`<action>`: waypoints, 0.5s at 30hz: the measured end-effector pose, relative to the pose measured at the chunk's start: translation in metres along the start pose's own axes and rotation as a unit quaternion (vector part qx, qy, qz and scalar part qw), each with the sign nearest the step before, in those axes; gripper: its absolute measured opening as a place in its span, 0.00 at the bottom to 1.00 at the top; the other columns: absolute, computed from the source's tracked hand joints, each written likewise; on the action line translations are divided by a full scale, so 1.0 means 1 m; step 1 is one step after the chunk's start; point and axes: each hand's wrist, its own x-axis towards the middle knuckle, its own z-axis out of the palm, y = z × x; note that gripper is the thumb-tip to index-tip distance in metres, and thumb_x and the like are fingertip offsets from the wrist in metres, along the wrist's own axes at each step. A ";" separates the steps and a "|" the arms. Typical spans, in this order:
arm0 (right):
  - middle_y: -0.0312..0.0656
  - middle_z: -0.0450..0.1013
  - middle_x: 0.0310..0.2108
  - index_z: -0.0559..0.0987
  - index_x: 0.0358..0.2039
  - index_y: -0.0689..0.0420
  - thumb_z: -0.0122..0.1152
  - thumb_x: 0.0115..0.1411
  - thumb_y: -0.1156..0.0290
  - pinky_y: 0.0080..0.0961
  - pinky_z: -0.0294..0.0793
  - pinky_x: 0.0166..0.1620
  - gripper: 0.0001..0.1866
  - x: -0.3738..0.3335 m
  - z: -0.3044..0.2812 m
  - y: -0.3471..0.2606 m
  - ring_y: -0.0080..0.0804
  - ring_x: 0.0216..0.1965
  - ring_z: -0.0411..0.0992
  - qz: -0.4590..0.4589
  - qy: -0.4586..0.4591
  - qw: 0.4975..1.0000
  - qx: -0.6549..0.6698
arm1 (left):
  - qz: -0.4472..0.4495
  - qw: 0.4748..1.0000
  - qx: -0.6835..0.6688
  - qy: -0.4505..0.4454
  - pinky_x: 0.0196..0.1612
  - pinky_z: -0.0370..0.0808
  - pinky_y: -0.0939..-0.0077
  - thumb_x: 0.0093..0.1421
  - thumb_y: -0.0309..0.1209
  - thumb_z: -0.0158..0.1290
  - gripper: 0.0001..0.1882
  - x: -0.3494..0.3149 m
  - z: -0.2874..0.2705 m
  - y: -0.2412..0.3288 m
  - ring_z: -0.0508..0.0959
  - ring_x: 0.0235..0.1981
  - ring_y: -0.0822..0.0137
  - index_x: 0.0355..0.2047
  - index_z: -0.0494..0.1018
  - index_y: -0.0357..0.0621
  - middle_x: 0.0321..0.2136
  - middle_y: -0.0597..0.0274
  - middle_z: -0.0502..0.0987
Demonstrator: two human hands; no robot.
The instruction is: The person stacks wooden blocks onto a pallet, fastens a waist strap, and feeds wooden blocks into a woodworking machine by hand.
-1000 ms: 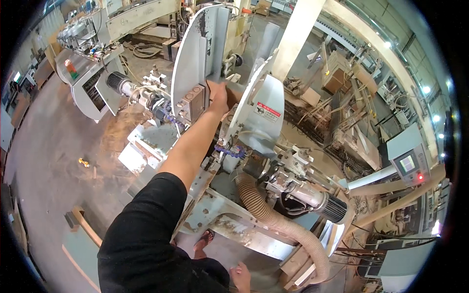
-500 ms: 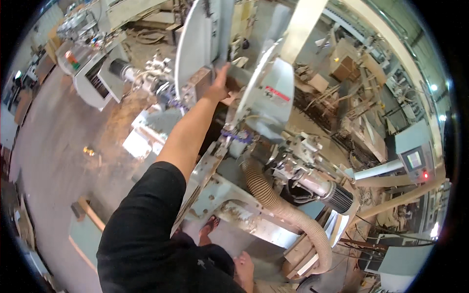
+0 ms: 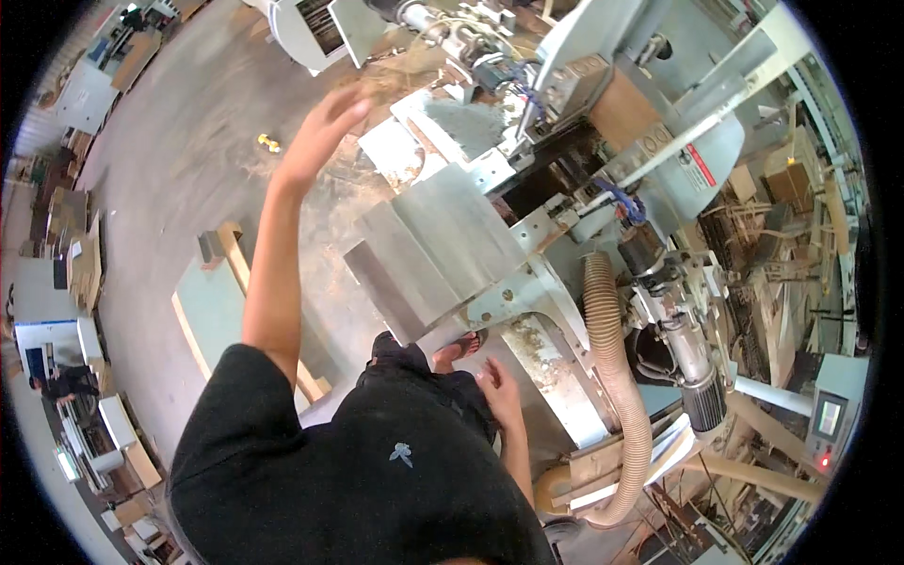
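My left hand (image 3: 328,130) is raised in the air to the left of a large machine, its fingers stretched out and holding nothing. Nearest to it are a pale metal plate (image 3: 392,153) and a grey, stepped metal table (image 3: 454,234) on the machine's near end. Low beside my right thigh hangs my right hand (image 3: 497,384), fingers loosely apart, with nothing visible in it. A brown wooden-looking block (image 3: 625,111) sits between the machine's upright guards, away from both hands.
A ribbed beige hose (image 3: 617,377) runs down the machine's right side, beside a motor (image 3: 702,400). The control box (image 3: 831,414) is at far right. A wood-edged green board (image 3: 209,306) lies at left, and a small yellow object (image 3: 268,143) is on the floor. Wood scraps (image 3: 777,282) lie beyond.
My left hand has come back from between the machine's guards and swung left into the air. The view has turned, bringing the metal table into sight. My right hand remains low.
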 end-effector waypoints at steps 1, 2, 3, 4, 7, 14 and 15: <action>0.47 0.69 0.49 0.60 0.59 0.62 0.62 0.56 0.64 0.27 0.68 0.49 0.34 0.004 0.012 -0.008 0.32 0.47 0.70 -0.009 -0.035 0.999 0.025 | -0.062 0.997 0.003 0.056 0.61 0.58 0.67 0.55 0.52 0.53 0.40 -0.019 -0.017 -0.042 0.62 0.59 0.60 0.58 0.59 0.34 0.57 0.50 0.64; 0.46 0.69 0.47 0.56 0.61 0.61 0.60 0.57 0.62 0.26 0.69 0.47 0.36 0.007 0.022 -0.014 0.31 0.45 0.70 -0.015 -0.061 0.997 0.050 | -0.119 0.993 0.013 0.016 0.61 0.58 0.66 0.55 0.53 0.53 0.41 -0.037 -0.023 -0.078 0.62 0.59 0.60 0.59 0.58 0.36 0.58 0.50 0.63; 0.46 0.69 0.47 0.56 0.61 0.61 0.60 0.57 0.62 0.26 0.69 0.47 0.36 0.011 0.033 -0.023 0.31 0.45 0.70 -0.013 -0.063 0.997 0.047 | -0.176 0.984 0.026 -0.021 0.60 0.58 0.65 0.54 0.54 0.54 0.41 -0.056 -0.023 -0.108 0.62 0.59 0.59 0.60 0.58 0.37 0.58 0.50 0.62; 0.44 0.69 0.45 0.52 0.63 0.60 0.58 0.59 0.59 0.23 0.69 0.45 0.38 0.014 0.043 -0.033 0.29 0.43 0.70 0.028 -0.099 0.991 0.083 | -0.220 0.968 0.036 -0.110 0.61 0.57 0.63 0.55 0.55 0.52 0.42 -0.075 -0.016 -0.136 0.59 0.61 0.60 0.61 0.56 0.40 0.60 0.53 0.60; 0.39 0.70 0.39 0.44 0.65 0.57 0.54 0.61 0.55 0.20 0.68 0.42 0.41 0.042 0.067 -0.003 0.25 0.39 0.69 0.073 -0.167 0.970 0.161 | -0.342 0.901 -0.089 -0.252 0.63 0.52 0.63 0.55 0.58 0.50 0.43 -0.116 0.010 -0.193 0.53 0.64 0.63 0.63 0.53 0.45 0.63 0.57 0.56; 0.45 0.74 0.33 0.52 0.59 0.50 0.45 0.62 0.45 0.35 0.73 0.34 0.32 0.091 0.100 0.072 0.37 0.30 0.73 0.078 -0.048 0.971 0.222 | -0.307 0.891 -0.159 -0.294 0.57 0.56 0.68 0.54 0.49 0.53 0.36 -0.111 0.036 -0.201 0.62 0.54 0.71 0.60 0.60 0.44 0.52 0.66 0.67; 0.45 0.74 0.33 0.52 0.59 0.50 0.45 0.62 0.45 0.35 0.73 0.34 0.32 0.091 0.109 0.068 0.37 0.30 0.73 0.076 -0.055 0.970 0.226 | -0.307 0.894 -0.153 -0.290 0.57 0.56 0.68 0.54 0.49 0.53 0.36 -0.116 0.034 -0.209 0.62 0.54 0.71 0.60 0.60 0.44 0.52 0.66 0.67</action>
